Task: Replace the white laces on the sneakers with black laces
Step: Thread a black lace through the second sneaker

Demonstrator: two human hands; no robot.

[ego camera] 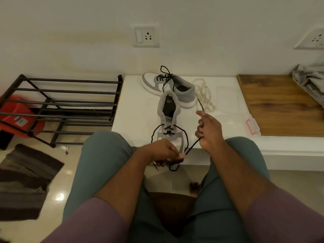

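Two grey-and-white sneakers sit on the white ledge (pixel 140 109): the near sneaker (pixel 169 113) and the far sneaker (pixel 182 92), each carrying one black lace, so two black laces, near (pixel 185 137) and far (pixel 166 74). One loose heap of white laces (pixel 204 95) lies beside them. There are also two hands, left (pixel 163 153) and right (pixel 208 132), two wall sockets (pixel 146 35) (pixel 313 38), one black rack (pixel 66 106), one red stool (pixel 15 118), one dark mat (pixel 24 179) and one clear packet (pixel 245 123).

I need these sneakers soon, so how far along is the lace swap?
Done: the far sneaker carries a black lace up its eyelets, and the white laces lie loose on the ledge. In hand: the near sneaker has black lace through only its lowest eyelets; the left hand and right hand each hold part of it. Left: the upper eyelets and tying.
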